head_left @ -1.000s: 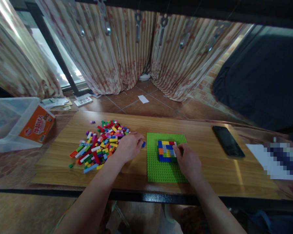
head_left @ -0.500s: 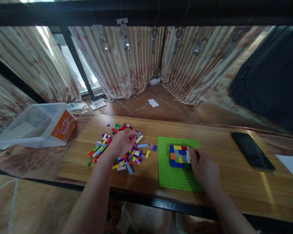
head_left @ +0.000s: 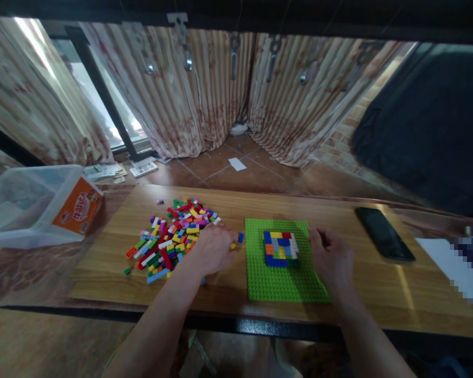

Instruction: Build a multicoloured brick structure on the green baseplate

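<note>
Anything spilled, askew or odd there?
No visible damage. One small purple piece lies apart from the brick pile, near the far edge of the tabletop, and a white paper lies on the floor, perhaps dropped.

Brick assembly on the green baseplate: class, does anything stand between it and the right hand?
Nothing visible does: only a bare strip of green baseplate shows between the right hand and the brick assembly.

Has two bare hands (head_left: 216, 249) and bare, smooth forearms (head_left: 167, 310), broadening toward the body. Cannot make out clothing, too dim below.
</note>
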Demonstrator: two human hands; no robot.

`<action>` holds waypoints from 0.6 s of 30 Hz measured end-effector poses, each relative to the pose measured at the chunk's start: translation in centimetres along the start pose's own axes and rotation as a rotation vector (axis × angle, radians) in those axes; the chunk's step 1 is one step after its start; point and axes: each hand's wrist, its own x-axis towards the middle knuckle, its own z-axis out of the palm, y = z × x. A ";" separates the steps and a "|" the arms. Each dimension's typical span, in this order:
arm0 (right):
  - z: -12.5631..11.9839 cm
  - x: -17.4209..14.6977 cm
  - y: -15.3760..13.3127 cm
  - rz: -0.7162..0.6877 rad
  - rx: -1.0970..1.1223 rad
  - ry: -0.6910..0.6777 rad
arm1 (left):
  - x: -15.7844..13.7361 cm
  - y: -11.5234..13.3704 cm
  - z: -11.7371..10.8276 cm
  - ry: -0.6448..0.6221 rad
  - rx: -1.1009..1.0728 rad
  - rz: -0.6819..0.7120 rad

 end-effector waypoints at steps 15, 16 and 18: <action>-0.2 -1.4 -1.2 -0.057 0.582 -0.298 | 1.5 2.8 0.2 0.115 -1.029 -0.018; -0.3 -1.6 -1.3 -0.065 0.623 -0.339 | 1.8 3.4 0.7 0.100 -1.142 -0.043; -0.4 -1.9 -1.5 -0.103 0.670 -0.411 | 2.2 4.4 1.6 0.067 -1.368 -0.103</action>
